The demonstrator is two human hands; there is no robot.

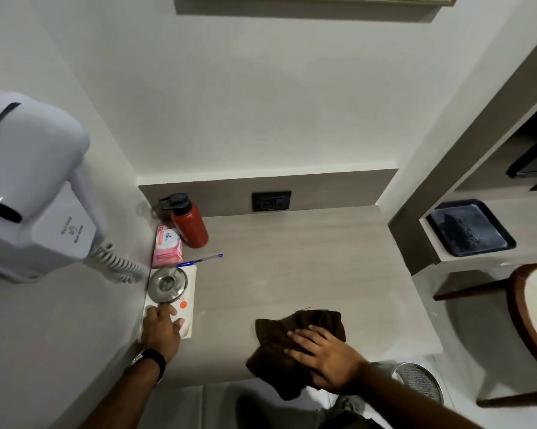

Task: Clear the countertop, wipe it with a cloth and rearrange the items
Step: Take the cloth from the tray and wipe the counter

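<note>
A dark brown cloth [295, 345] lies on the grey countertop [307, 267] near its front edge, partly hanging over. My right hand [326, 357] presses flat on it, fingers spread. My left hand [161, 328] rests on a white card [188, 305] at the counter's left edge, fingertips touching the metal ashtray [167, 285] that sits on the card. Behind them lie a blue pen [200, 260], a pink packet [167, 246] and an upright red bottle [190, 224] with a black cap.
A white wall-mounted hair dryer [34, 184] with a coiled cord juts out at the left. A black socket [271, 200] sits in the backsplash. At the right are a dark tray [470, 229] on a shelf, a round table [536, 308] and a mesh bin [419, 380].
</note>
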